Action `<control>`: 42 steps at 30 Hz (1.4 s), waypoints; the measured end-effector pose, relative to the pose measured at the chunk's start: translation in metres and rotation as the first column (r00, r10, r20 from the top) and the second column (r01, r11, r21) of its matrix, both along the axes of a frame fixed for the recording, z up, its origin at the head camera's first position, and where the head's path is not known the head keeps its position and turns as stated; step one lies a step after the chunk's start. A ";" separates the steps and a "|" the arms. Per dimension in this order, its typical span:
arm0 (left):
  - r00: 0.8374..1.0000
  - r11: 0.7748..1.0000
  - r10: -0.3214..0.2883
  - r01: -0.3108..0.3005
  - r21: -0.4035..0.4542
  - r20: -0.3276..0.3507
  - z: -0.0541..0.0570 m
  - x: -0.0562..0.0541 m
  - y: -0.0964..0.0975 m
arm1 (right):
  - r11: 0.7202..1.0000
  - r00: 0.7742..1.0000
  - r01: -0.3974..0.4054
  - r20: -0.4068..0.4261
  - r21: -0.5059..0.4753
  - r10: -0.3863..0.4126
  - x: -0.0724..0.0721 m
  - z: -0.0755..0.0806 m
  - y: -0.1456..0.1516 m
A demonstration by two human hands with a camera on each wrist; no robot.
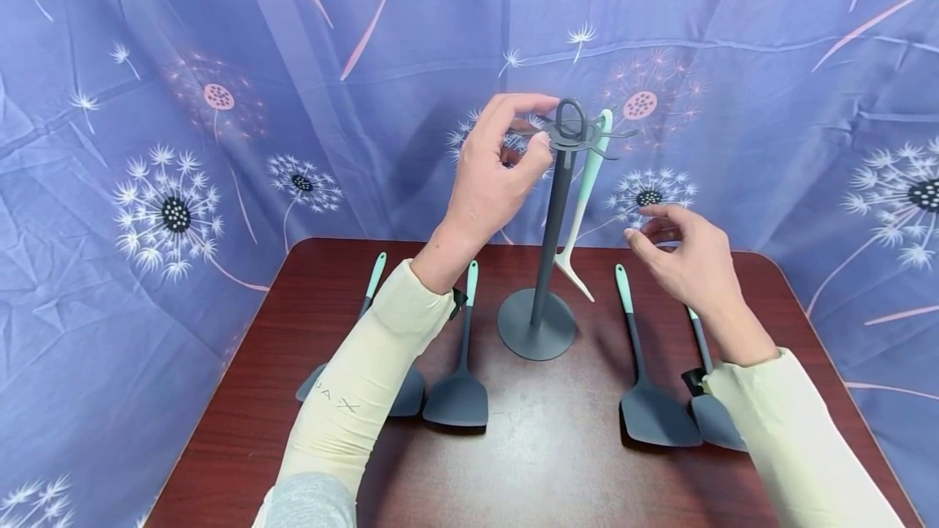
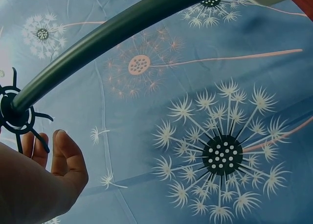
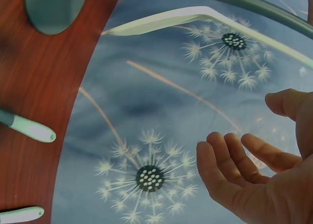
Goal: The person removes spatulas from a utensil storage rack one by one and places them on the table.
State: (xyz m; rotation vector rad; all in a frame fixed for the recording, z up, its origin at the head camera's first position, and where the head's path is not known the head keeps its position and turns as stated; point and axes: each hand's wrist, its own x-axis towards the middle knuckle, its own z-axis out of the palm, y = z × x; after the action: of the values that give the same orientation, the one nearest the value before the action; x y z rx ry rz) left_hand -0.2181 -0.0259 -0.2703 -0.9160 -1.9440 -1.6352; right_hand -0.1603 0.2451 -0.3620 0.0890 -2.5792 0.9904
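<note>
A dark grey utensil stand rises from a round base, with a ring of hooks and a loop at its top. My left hand grips the hook ring from the left, index finger by the loop and thumb lower down. From a hook on the right side hangs a cooking utensil with a mint handle and a pale angled head seen edge-on; the head also shows in the right wrist view. To the right of it my right hand is raised in the air, fingers loosely bent, holding nothing.
On the brown table, a grey turner with a mint handle lies left of the stand, others partly behind my left sleeve. Another turner lies at right, beside one partly under my right sleeve. A blue dandelion-print cloth hangs behind.
</note>
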 end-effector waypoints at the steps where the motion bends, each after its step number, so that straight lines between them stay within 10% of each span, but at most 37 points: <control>1: 1.000 1.000 0.001 -0.001 -0.001 0.001 0.000 0.000 0.000 | 1.000 1.000 -0.003 -0.001 -0.008 0.003 0.000 0.001 -0.001; 25: 1.000 1.000 -0.001 0.001 -0.018 -0.004 0.000 -0.002 -0.002 | 0.972 0.995 -0.103 -0.035 -0.212 0.097 -0.003 0.021 -0.033; 42: 1.000 0.999 0.001 -0.001 -0.035 0.001 0.000 -0.002 -0.002 | 0.891 0.980 -0.200 -0.090 -0.407 0.179 -0.009 0.028 -0.050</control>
State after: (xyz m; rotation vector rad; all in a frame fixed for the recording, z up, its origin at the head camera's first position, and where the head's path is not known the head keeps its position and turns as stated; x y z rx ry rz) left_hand -0.2201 -0.0282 -0.2699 -0.9272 -1.9798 -1.6055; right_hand -0.1692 0.1955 -0.3339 0.2517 -2.2874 1.5673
